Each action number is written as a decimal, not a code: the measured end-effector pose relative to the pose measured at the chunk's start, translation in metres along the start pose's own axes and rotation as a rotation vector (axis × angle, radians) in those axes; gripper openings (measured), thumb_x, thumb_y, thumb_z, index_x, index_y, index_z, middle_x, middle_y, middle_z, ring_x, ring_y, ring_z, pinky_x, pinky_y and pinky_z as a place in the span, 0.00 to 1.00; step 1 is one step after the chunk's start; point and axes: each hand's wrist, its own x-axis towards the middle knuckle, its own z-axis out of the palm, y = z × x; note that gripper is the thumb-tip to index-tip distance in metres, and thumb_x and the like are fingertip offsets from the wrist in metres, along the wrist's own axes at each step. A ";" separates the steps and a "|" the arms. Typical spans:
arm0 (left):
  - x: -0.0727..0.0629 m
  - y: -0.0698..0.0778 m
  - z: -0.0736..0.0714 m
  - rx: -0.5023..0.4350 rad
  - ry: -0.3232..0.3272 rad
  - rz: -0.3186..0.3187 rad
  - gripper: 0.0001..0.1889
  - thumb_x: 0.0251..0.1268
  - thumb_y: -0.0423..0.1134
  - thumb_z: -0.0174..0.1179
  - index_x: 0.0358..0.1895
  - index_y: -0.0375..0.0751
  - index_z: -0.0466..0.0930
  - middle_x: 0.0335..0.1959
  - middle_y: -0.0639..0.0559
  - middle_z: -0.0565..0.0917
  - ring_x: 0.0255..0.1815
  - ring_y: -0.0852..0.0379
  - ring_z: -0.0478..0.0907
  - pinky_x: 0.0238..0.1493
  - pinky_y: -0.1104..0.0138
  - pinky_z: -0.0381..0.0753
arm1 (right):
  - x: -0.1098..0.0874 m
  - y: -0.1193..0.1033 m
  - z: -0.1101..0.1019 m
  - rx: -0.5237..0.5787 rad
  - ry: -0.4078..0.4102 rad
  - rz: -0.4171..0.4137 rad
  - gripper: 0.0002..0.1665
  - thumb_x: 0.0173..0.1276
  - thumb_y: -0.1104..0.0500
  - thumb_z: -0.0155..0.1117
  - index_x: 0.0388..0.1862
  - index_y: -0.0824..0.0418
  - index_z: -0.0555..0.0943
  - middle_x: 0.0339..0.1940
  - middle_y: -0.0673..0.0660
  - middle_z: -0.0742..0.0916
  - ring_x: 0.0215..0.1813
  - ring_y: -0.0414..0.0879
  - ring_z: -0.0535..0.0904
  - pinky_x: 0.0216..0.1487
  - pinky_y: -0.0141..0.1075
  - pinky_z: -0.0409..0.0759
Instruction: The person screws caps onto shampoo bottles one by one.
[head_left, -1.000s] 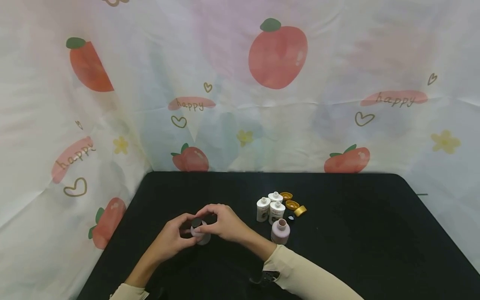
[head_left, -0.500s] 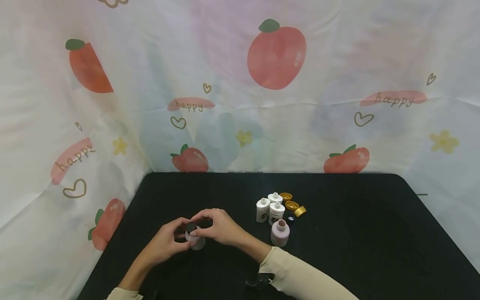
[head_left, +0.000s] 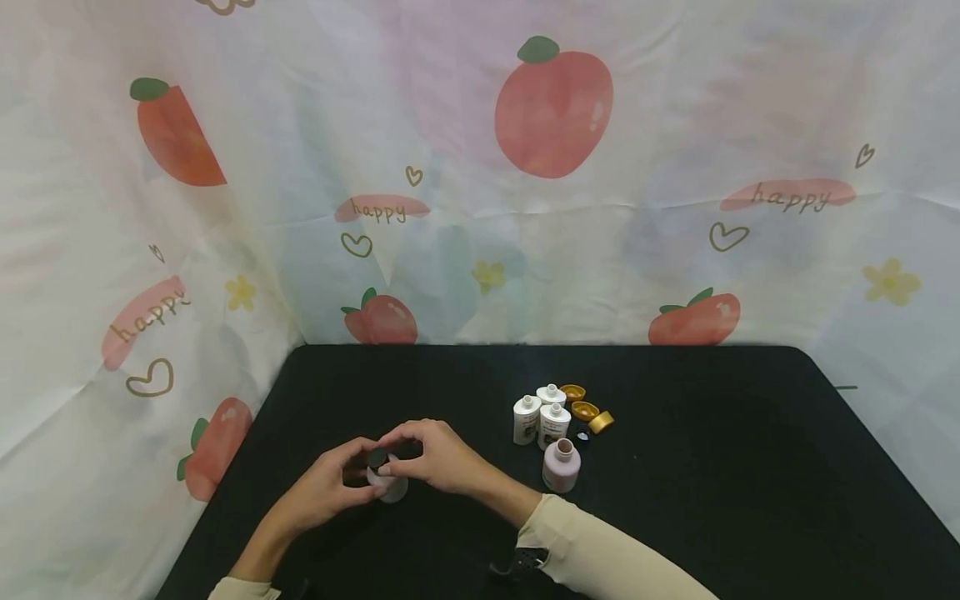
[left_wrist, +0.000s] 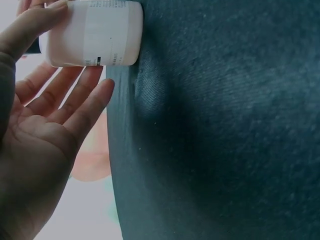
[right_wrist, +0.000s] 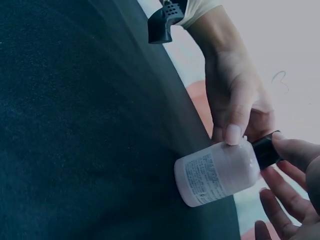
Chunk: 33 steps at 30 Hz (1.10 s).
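A pale pink bottle [right_wrist: 217, 172] with a printed label stands on the black table, between both hands. My left hand [head_left: 318, 490] holds its body, thumb on the near side and fingers on the far side. On the neck sits a black cap [right_wrist: 266, 151], pinched between the thumb and fingers of my right hand [head_left: 442, 457]. In the left wrist view the bottle [left_wrist: 95, 32] appears sideways, its base against the dark tabletop. A second pink bottle [head_left: 561, 471] stands uncapped to the right, beyond the right forearm.
Several uncapped containers cluster right of the hands, among them a white bottle [head_left: 527, 421]. Beside them lie gold caps, one on its side [head_left: 601, 422], and a loose black cap [head_left: 582, 436]. A printed cloth [head_left: 555, 250] hangs behind the table [head_left: 712, 500].
Both hands and the capped bottle have shifted left and slightly nearer to me, mostly in the first half second. The grasp on bottle and cap stays; the other bottles have not moved.
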 end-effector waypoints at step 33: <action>0.057 0.069 0.016 0.159 0.150 0.166 0.26 0.64 0.47 0.72 0.63 0.58 0.75 0.59 0.61 0.80 0.57 0.55 0.82 0.56 0.54 0.82 | -0.063 -0.053 -0.139 -0.161 -0.032 0.053 0.12 0.71 0.54 0.70 0.52 0.45 0.85 0.44 0.41 0.89 0.43 0.39 0.85 0.43 0.36 0.83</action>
